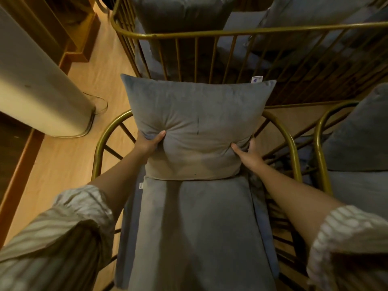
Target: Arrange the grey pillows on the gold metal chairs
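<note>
The small tag [257, 79] on the grey pillow [195, 114] bears blue print too tiny to read.

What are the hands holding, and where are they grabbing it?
Both hands, left and right, pinch the grey pillow by its lower side edges.

Grey pillow [197, 127] stands upright against the back of the gold chair [291, 143], bottom edge on the grey seat cushion [195, 232], sides pinched in

Both arms reach forward, left hand [149, 141] and right hand [247, 154] apparently pinching closed.
</note>
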A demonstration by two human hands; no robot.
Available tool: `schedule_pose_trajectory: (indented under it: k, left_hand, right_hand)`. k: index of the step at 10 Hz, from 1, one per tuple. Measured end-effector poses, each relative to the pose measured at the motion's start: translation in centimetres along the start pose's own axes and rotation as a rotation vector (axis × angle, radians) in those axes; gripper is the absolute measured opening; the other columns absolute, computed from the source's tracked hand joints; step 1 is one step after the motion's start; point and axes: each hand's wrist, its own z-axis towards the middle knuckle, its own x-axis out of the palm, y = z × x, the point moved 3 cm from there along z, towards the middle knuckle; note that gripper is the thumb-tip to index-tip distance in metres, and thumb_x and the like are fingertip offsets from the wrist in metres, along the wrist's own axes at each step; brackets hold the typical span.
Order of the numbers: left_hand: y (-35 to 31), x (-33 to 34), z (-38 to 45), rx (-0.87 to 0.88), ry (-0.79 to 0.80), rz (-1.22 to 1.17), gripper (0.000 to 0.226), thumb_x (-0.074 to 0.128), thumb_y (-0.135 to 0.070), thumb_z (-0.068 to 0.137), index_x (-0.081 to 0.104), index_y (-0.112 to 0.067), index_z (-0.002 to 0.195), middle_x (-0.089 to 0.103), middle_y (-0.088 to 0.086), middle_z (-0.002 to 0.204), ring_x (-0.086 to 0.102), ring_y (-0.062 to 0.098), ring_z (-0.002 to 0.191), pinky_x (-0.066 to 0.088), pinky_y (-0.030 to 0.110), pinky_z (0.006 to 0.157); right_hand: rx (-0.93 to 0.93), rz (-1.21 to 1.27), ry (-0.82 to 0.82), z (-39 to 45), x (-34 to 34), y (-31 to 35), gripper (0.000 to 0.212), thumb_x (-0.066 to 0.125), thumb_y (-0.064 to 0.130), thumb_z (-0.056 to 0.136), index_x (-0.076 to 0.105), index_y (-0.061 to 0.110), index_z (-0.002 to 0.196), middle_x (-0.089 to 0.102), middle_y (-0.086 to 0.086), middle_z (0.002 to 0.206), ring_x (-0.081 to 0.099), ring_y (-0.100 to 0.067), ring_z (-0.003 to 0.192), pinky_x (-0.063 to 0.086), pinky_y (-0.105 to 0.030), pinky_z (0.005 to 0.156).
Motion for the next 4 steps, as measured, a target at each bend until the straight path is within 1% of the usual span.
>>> schedule_pose_trajectory:
  k: [1, 2, 3, 4]
  left_hand:
    - [-1.2, 0.5, -2.0, 0.004, -0.157, 0.101, 0.092, 0.072, -0.050, 0.081, 0.025, -0.016, 0.152, 0.039, 0.013, 0.154, 0.038, 0.038, 0.141, 0.035, 0.052, 0.114]
    - [-1.2, 1.1, -5.3, -0.002, -0.223, 0.190, 0.069, 0.066, -0.046, 0.088, 0.042, -0.010, 0.142, 0.053, 0.016, 0.142, 0.052, 0.037, 0.130, 0.045, 0.047, 0.106]
    - [0.6, 1.7, -8.6, 0.022, -0.148, 0.281, 0.060, 0.072, -0.037, 0.085, 0.052, -0.007, 0.133, 0.062, 0.018, 0.132, 0.060, 0.036, 0.120, 0.051, 0.045, 0.100]
    - [1.8, 2.4, -12.4, 0.050, -0.138, 0.378, 0.068, 0.078, -0.027, 0.081, 0.049, -0.005, 0.138, 0.058, 0.018, 0.137, 0.057, 0.037, 0.124, 0.051, 0.043, 0.102]
  right_hand:
    - [0.038, 0.001, 0.058, -0.5, -0.1, 1.1, 0.085, 0.064, 0.033, 0.092, 0.010, 0.020, 0.156, 0.029, -0.004, 0.159, 0.031, -0.026, 0.145, 0.031, -0.030, 0.111]
    - [0.060, -0.050, 0.126, -2.2, -1.1, 2.0, 0.095, 0.067, 0.034, 0.090, 0.001, 0.026, 0.156, 0.022, -0.003, 0.162, 0.029, -0.027, 0.146, 0.030, -0.041, 0.118]
    - [0.001, -0.167, 0.201, -3.4, -2.9, 1.6, 0.098, 0.070, 0.032, 0.087, 0.001, 0.029, 0.157, 0.019, -0.004, 0.164, 0.026, -0.029, 0.148, 0.031, -0.047, 0.118]
    - [-0.081, -0.324, 0.267, -6.0, -5.1, 1.9, 0.094, 0.071, 0.018, 0.088, 0.006, 0.020, 0.157, 0.026, -0.007, 0.160, 0.026, -0.030, 0.148, 0.029, -0.044, 0.118]
